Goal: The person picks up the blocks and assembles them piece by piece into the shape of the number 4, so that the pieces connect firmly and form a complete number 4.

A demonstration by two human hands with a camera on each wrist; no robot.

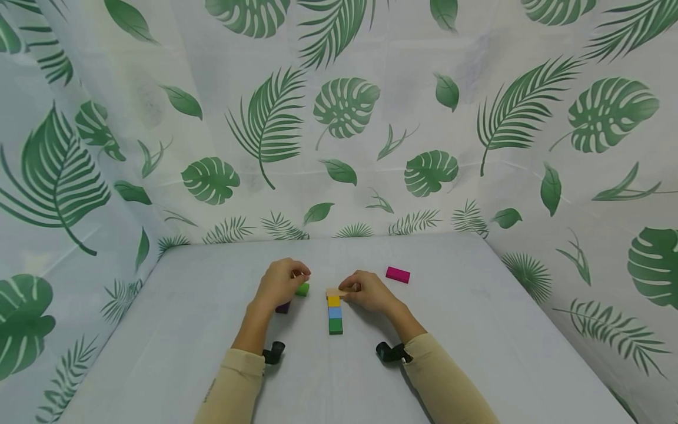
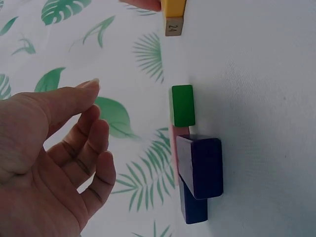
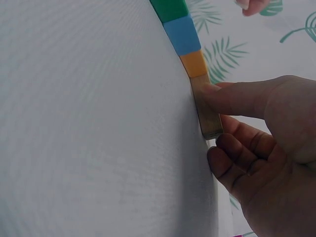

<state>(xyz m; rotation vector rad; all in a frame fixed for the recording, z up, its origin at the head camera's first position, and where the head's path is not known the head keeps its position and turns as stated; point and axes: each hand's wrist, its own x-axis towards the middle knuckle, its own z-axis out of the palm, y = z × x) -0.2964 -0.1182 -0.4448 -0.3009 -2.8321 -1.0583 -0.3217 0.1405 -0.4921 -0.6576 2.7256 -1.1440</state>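
In the head view, a row on the table has a green block (image 1: pixel 336 326) nearest, then a light blue block (image 1: pixel 335 312) and a yellow block (image 1: pixel 333 301). A plain wooden block (image 3: pixel 205 111) lies crosswise against the row's far end. My right hand (image 1: pixel 371 291) pinches its right end with thumb and fingers. Its left end shows a printed "24" in the left wrist view. My left hand (image 1: pixel 279 284) hovers with loosely bent fingers and holds nothing. Beneath and beside it are a bright green block (image 1: pixel 302 290) and a dark block (image 1: pixel 283 307), partly hidden.
A magenta block (image 1: pixel 398 274) lies beyond my right hand. The left wrist view shows dark blue blocks (image 2: pixel 208 168) and a pink block (image 2: pixel 174 148) grouped near the green one. A leaf-patterned curtain (image 1: pixel 371 159) stands behind the white table (image 1: pixel 477 365).
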